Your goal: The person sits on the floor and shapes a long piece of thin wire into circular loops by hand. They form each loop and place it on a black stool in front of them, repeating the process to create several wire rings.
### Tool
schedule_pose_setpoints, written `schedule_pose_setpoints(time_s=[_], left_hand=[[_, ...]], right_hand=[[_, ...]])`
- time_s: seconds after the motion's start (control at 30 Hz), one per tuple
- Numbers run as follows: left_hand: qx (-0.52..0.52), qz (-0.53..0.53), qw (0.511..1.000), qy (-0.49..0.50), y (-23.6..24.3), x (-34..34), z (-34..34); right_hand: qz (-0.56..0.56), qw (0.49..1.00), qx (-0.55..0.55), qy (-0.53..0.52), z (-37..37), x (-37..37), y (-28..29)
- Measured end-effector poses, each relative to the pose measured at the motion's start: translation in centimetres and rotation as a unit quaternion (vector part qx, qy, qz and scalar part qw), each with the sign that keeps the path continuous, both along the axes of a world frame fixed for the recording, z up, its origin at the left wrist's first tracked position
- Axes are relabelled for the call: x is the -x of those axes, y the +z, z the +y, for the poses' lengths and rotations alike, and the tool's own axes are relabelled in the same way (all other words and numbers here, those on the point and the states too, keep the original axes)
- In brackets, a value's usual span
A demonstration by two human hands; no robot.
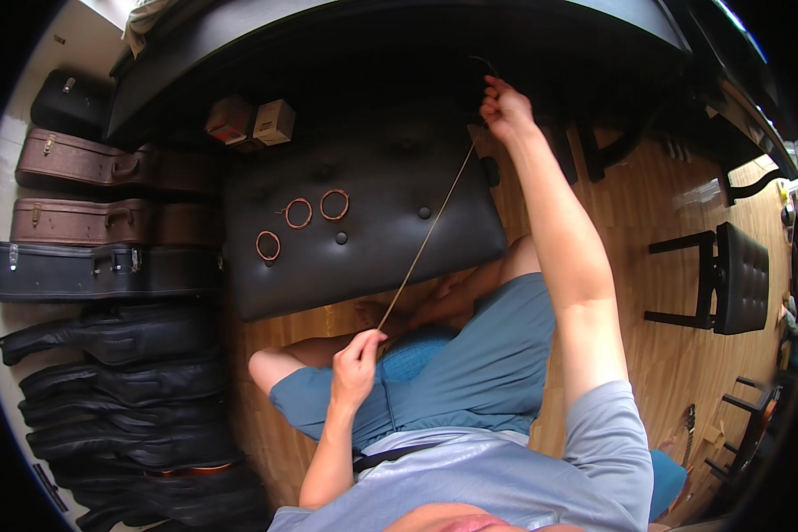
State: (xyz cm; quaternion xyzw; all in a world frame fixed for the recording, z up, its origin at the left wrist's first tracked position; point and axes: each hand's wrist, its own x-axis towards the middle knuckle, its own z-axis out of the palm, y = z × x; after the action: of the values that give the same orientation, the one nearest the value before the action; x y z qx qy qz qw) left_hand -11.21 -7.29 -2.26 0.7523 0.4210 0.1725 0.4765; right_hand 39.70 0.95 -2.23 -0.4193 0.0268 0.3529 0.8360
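A thin bronze-coloured guitar string (429, 235) runs straight on a slant between my two hands, above the right part of a black tufted bench (372, 266). Low down, near my lap, my left hand (355, 365) pinches the string's near end. My right hand (508, 110) is stretched far forward past the bench, its fingers closed on the far part, and a thin curled end sticks out beyond them. On the bench lie three copper-coloured coils of string: one at the left (278, 246), one in the middle (311, 214) and one at the right (348, 206).
A red box (230, 120) and a pale box (274, 122) stand behind the bench, under a large black piece of furniture (399, 31). Brown instrument cases (75, 164), a black case (71, 273) and soft bags (106, 337) line the left. Another tufted bench (743, 279) is at right.
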Motion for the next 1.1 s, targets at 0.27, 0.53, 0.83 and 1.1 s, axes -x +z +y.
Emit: schedule_pose_setpoints(time_s=[0.27, 0.53, 0.83, 1.1], left_hand=[[-0.055, 0.042, 0.994, 0.086, 0.9, 8.7, 2.6], [-0.075, 0.037, 0.976, 0.201, 0.6, 15.8, 5.0], [-0.065, -0.013, 0.965, 0.252, 0.8, 17.4, 6.1], [-0.371, 0.19, 0.892, 0.176, -1.5, 15.1, 5.8]], right_hand=[[-0.213, 0.964, 0.148, -0.062, -9.2, 0.8, 0.0], [-0.469, 0.838, 0.238, 0.142, -14.4, 6.3, 2.6], [-0.543, 0.609, 0.422, 0.394, -20.7, 8.7, 5.5], [-0.724, 0.362, 0.423, 0.407, -23.9, 20.2, 10.0]])
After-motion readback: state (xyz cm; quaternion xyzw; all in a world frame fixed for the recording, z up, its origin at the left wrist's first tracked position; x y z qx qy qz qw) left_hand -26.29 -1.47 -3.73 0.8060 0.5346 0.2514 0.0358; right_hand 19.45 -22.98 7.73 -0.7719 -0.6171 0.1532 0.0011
